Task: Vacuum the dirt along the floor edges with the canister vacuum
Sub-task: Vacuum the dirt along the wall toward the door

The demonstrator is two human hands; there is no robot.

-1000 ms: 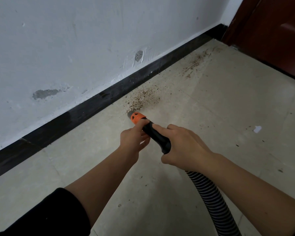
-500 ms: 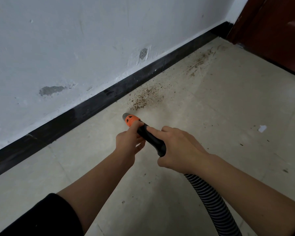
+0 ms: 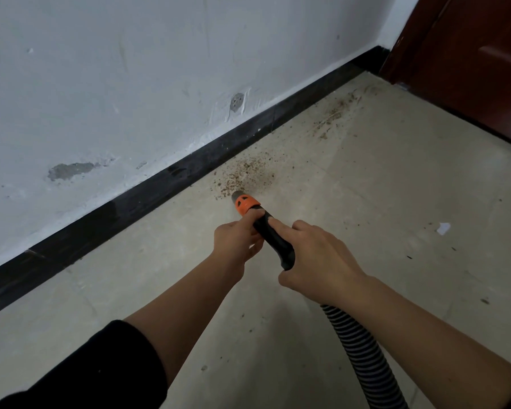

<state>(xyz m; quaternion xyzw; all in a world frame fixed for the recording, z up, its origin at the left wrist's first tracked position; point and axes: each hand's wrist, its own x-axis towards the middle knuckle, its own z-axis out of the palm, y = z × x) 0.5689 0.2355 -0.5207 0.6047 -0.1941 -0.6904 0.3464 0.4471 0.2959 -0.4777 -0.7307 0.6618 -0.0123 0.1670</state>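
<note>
Orange collar on the nozzle [image 3: 246,204], grey tip low at the near edge of the dirt patch [image 3: 239,175], touching the floor [image 3: 366,187] or just off it, can't tell. Nozzle sits mid-frame, aimed toward 11 o'clock at the baseboard [image 3: 160,187], probably so suction meets the crumbs where floor meets wall.

Left hand [image 3: 236,240]: grip pinched on the front of the black handle [image 3: 278,243] right behind the collar, likely steering the tip. Right hand [image 3: 319,258]: grip clamped round the rear of the handle, index finger laid along the top, likely carrying the weight and pushing. Ribbed hose [image 3: 357,349] trails off to 5 o'clock under the right forearm, clear of the dirt. Canister not in view.

Counts:
- 1 nozzle, 1 handle, 1 hose.
- 2 hands, both on the handle.
- 2 dirt patches: the near one at 12 o'clock from the tip, and a far patch [image 3: 334,113] at 1 o'clock, well apart, near the corner.
- 1 white scrap [image 3: 443,228] at 3 o'clock from the nozzle.
- 1 dark red door [image 3: 469,54] at 2 o'clock.
- 1 white wall [image 3: 130,69] with 2 chipped spots.
- 1 black sleeve [image 3: 101,364] at 7 o'clock.

Judgement: near patch under way, far patch not yet reached.
</note>
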